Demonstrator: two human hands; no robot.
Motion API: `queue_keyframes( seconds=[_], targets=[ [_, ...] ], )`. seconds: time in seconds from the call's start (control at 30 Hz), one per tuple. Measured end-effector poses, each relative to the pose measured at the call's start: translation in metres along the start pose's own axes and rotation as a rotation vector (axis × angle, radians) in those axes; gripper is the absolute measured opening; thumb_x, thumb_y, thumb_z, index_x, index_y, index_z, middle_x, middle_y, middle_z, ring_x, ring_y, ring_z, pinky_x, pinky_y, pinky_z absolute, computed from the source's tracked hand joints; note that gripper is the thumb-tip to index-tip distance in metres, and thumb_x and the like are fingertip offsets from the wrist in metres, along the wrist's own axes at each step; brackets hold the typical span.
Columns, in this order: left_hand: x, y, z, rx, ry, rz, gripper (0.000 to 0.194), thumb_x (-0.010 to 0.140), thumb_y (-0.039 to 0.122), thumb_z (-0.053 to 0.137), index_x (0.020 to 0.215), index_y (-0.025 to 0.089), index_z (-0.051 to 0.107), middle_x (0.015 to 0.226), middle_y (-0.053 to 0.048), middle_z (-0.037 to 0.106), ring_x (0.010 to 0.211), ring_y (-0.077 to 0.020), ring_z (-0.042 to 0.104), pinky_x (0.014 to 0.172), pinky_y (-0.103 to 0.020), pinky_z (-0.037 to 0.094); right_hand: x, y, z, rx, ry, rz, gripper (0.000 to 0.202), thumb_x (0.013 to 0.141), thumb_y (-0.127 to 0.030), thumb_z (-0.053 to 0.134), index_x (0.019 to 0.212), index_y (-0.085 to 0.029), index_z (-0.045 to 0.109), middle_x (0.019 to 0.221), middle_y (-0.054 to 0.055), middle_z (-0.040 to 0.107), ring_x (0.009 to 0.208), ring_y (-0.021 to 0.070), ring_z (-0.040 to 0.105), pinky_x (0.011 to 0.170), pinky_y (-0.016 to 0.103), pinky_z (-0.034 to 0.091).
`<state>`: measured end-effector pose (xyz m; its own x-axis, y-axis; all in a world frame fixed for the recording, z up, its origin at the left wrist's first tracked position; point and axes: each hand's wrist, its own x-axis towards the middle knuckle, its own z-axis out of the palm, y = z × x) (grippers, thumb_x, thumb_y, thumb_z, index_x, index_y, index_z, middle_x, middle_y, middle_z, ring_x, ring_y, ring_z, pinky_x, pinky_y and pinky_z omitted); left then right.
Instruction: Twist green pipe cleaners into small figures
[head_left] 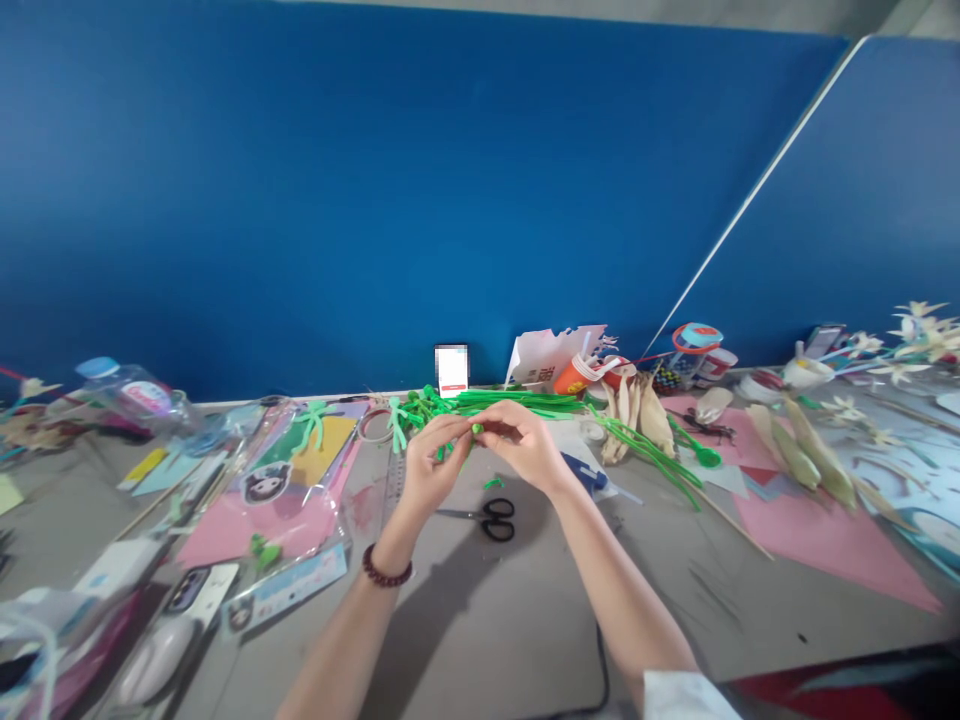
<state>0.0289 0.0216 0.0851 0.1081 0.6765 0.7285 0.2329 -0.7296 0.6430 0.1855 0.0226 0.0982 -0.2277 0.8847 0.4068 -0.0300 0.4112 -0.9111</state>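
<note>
Close together above the table, my left hand (pixel 437 455) and my right hand (pixel 521 442) both pinch a small bright green piece (pixel 477 429) between thumb and fingers. It looks like coiled pipe cleaner, though most of it is hidden by the fingertips. Behind the hands lies a bundle of long green pipe cleaners (pixel 517 402). Below them, black-handled scissors (pixel 497 520) lie on the table, with a short green scrap (pixel 493 484) just above their handles. Light green bent pipe-cleaner shapes (pixel 396 425) stand left of the bundle.
A phone (pixel 452 370) leans against the blue partition (pixel 450 200). Orange paper cups (pixel 576 374) and dried husks (pixel 651 420) stand back right, near a blue glue gun (pixel 585 473). Plastic-wrapped coloured paper (pixel 225 525), a bottle (pixel 135 385) and a mouse (pixel 159 658) lie left.
</note>
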Motion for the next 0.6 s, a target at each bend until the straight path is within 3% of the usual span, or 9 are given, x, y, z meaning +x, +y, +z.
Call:
queue_keyframes(
  seconds=[0.17, 0.37, 0.6],
  targets=[
    [0.001, -0.003, -0.001, 0.074, -0.086, -0.106, 0.019, 0.080, 0.026, 0.061, 0.097, 0.019, 0.068, 0.091, -0.008, 0.070, 0.082, -0.0186, 0.065, 0.073, -0.030, 0.051, 0.002, 0.003, -0.005, 0.070, 0.047, 0.097, 0.020, 0.073, -0.033, 0.066, 0.089, -0.021, 0.070, 0.091, 0.005, 0.063, 0.077, 0.0150, 0.061, 0.074, 0.031, 0.053],
    [0.000, -0.011, -0.008, 0.287, -0.205, 0.028, 0.017, 0.083, 0.027, 0.059, 0.095, 0.020, 0.068, 0.089, -0.008, 0.071, 0.084, -0.0203, 0.064, 0.076, -0.033, 0.046, 0.005, 0.012, -0.009, 0.120, 0.024, 0.186, 0.024, 0.069, -0.034, 0.071, 0.087, -0.018, 0.069, 0.084, 0.004, 0.067, 0.078, 0.0155, 0.062, 0.075, 0.030, 0.051],
    [0.001, -0.006, -0.006, 0.362, -0.248, 0.032, 0.017, 0.087, 0.025, 0.052, 0.091, 0.018, 0.067, 0.072, -0.005, 0.069, 0.066, -0.0166, 0.061, 0.065, -0.028, 0.044, 0.007, 0.017, -0.012, 0.126, -0.030, 0.189, 0.031, 0.064, -0.039, 0.076, 0.086, -0.019, 0.071, 0.083, 0.005, 0.067, 0.080, 0.0180, 0.062, 0.076, 0.032, 0.049]
  ],
)
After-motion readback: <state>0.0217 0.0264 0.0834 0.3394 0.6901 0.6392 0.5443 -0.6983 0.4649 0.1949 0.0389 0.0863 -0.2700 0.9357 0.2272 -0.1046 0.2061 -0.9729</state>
